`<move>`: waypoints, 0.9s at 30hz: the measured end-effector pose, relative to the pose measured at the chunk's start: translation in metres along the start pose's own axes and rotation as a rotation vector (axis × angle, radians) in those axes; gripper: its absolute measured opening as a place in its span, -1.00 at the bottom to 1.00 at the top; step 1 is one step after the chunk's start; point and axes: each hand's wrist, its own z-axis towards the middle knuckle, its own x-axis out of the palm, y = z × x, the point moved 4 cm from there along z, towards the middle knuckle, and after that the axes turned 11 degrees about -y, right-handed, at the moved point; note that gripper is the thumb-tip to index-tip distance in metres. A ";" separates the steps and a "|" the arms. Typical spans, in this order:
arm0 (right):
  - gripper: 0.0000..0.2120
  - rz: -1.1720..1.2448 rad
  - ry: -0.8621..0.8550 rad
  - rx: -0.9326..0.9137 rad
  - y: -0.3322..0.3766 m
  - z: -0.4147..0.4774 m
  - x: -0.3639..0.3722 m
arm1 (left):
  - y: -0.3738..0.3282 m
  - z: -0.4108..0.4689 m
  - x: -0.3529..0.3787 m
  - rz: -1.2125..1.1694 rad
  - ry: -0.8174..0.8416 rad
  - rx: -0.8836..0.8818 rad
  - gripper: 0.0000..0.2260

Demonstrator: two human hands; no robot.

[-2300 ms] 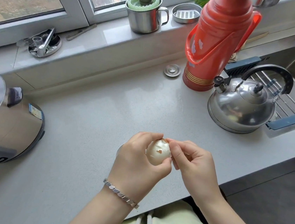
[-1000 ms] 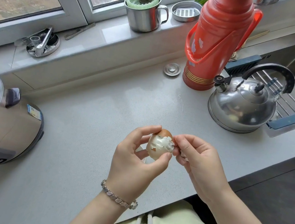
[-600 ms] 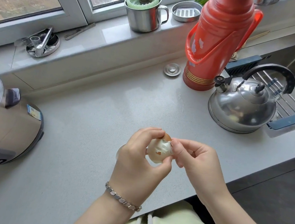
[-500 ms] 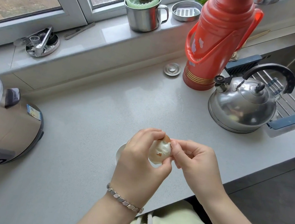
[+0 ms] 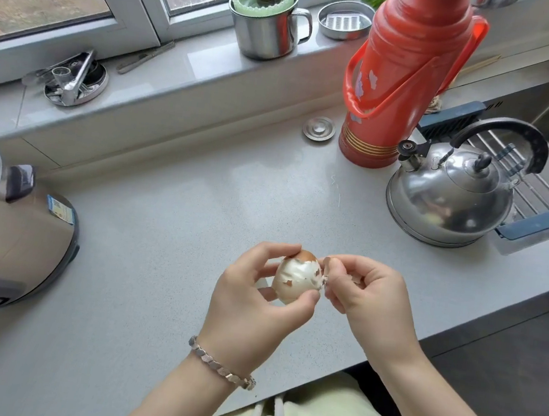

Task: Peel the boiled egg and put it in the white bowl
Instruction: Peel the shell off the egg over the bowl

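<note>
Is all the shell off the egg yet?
No, the egg in the left hand still has a brown cap of shell on top and small flakes on its white side.

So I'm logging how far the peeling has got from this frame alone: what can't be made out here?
- Head view: the egg's far side and underside, hidden by the left hand.
- The white bowl: only slivers show between the left hand's fingers.
- What the right hand pinches: shell bits too small to judge.
- The rice cooker is cut off by the left edge.
</note>
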 end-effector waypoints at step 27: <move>-0.94 0.202 -0.009 0.095 0.002 -0.005 0.006 | -0.002 0.000 0.004 0.097 -0.169 0.166 -0.62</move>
